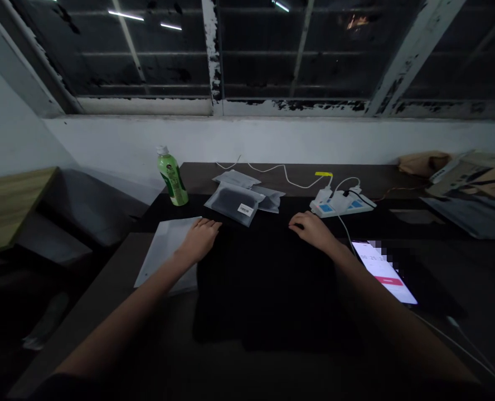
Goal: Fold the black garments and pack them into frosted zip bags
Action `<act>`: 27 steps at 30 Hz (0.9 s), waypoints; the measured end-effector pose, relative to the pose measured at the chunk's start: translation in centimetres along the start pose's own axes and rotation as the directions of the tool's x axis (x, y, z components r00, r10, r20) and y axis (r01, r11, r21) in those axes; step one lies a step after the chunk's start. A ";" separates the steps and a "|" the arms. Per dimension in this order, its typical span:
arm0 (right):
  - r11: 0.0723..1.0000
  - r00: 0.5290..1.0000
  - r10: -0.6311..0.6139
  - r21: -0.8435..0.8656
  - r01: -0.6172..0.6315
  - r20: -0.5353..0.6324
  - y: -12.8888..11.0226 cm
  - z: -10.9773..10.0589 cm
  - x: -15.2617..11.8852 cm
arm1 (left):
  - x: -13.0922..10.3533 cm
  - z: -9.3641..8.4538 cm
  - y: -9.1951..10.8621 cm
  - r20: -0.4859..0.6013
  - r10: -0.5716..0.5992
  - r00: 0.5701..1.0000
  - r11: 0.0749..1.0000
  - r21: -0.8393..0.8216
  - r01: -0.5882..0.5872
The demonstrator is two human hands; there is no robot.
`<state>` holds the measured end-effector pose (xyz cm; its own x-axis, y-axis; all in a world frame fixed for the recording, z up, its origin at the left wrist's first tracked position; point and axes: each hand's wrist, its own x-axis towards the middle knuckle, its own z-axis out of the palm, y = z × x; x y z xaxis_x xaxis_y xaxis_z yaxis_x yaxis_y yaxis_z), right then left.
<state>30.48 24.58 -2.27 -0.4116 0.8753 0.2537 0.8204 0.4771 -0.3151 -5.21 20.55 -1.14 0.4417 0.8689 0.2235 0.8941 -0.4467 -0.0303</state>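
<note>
Head view: left hand (200,238) and right hand (312,229), fingers bent, flank matte black cloth (264,284); whether gripping, I cannot tell.

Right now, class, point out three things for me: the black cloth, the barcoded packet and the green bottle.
Black cloth (268,284): head view, middle of its spread surface.
Barcoded packet (232,202): head view, its upper face.
Green bottle (173,181): head view, middle of its body.
</note>
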 end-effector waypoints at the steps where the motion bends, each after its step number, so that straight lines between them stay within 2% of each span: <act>1: 1.000 0.999 0.003 0.001 -0.003 -0.032 0.0 -0.2 -0.1 | 0.5 0.1 -0.3 0.005 -0.003 1.000 1.000 0.012 0.003; 5: 0.999 0.989 0.036 0.025 -0.033 -0.145 -0.7 -2.2 -1.0 | 0.9 -1.3 -1.0 -0.020 -0.022 1.000 0.999 0.048 0.023; 8: 0.996 0.986 0.075 0.065 -0.065 -0.148 -1.7 -4.3 -3.3 | -0.7 -3.6 -0.9 -0.075 -0.044 0.996 0.997 0.060 0.049; 12: 0.981 0.997 0.070 0.183 -0.064 -0.026 -3.6 -6.4 -8.8 | -5.9 -6.9 0.0 -0.228 -0.021 0.973 1.000 0.017 0.026; 14: 0.975 0.998 0.043 0.214 -0.053 0.051 -4.4 -6.8 -11.9 | -9.3 -7.8 0.7 -0.235 -0.014 0.972 0.998 -0.058 0.001; 18: 0.964 0.989 0.086 0.242 -0.114 0.123 -5.3 -6.2 -17.5 | -15.8 -7.1 2.6 -0.077 0.005 0.997 0.968 -0.252 -0.024; 21: 0.945 0.966 0.166 0.248 -0.214 0.198 -6.1 -5.8 -20.1 | -18.8 -5.9 4.6 -0.041 -0.044 0.998 0.954 -0.300 0.030; 24: 0.932 0.948 0.247 0.219 -0.289 0.201 -7.5 -6.0 -20.6 | -19.3 -5.8 6.5 -0.030 -0.103 0.994 0.927 -0.365 0.085; 27: 0.939 0.951 0.302 0.151 -0.310 0.071 -8.7 -5.9 -19.0 | -17.4 -6.2 7.4 -0.128 -0.193 0.973 0.907 -0.401 0.127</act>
<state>33.49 3.33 1.06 -0.1712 0.9819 0.0811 0.8378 0.1884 -0.5125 -6.70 0.80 0.75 0.2475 0.9042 0.3481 0.8380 -0.3801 0.3914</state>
